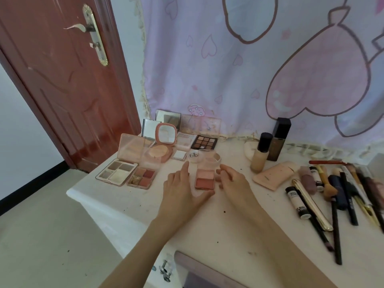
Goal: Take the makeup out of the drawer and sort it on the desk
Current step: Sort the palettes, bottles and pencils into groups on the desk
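A small two-tone blush palette (204, 179) lies on the white desk (207, 221) with its clear lid raised. My left hand (181, 190) lies flat against its left side, fingers straight and thumb along its near edge. My right hand (231, 181) pinches its right edge with curled fingers. Several open palettes stand in a group at the left: a grey four-pan one (115, 173), a red four-pan one (142, 176), a round pink powder compact (164, 150) and a brown eyeshadow palette (204, 142). The open drawer (207, 273) shows at the bottom edge; its inside is hidden.
A small round jar (194, 157) sits just behind the blush palette. Two foundation bottles (261, 152) and a pink tube (274, 175) stand to the right. Several brushes, pencils and tubes (332, 196) lie at the far right. A red door (68, 80) is left of the desk's corner.
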Motion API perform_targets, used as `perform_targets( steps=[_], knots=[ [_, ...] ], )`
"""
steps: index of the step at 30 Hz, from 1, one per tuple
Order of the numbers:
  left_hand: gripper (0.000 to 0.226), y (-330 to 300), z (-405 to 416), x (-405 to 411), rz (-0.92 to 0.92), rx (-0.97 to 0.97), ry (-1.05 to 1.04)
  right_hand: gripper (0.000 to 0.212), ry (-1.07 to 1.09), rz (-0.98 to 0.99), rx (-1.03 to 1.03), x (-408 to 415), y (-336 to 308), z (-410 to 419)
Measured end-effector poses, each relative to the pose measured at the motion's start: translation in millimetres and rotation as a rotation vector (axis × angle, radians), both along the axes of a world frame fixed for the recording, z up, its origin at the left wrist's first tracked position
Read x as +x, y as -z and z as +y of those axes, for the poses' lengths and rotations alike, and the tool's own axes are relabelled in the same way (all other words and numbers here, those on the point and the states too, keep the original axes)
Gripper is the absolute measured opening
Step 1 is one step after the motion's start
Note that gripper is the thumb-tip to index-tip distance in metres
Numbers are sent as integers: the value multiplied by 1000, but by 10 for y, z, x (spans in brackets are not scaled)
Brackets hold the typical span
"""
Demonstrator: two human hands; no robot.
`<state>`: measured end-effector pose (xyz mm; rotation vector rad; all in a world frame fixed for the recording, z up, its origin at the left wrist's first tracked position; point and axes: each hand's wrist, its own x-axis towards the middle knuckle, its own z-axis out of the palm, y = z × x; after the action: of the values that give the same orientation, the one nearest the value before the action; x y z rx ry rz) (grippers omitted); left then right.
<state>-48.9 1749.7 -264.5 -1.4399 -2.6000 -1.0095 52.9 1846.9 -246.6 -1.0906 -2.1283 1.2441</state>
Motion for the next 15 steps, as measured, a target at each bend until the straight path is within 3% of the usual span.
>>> perform_targets(
  steps=[2,7,12,15],
  knots=[
    [98,8,100,51,21,-17,-51,33,-5,64,-116,-48,-11,15],
    [81,18,60,40,86,7,-115,30,-39,118,-272,-126,-92,-55],
    [70,6,-198,-174,197,-50,-244,32,-128,62,-92,-173,-40,-134],
    [62,98,-250,-287,371,-57,-317,30,-14,23,159,-207,47,-111]
  ],
)
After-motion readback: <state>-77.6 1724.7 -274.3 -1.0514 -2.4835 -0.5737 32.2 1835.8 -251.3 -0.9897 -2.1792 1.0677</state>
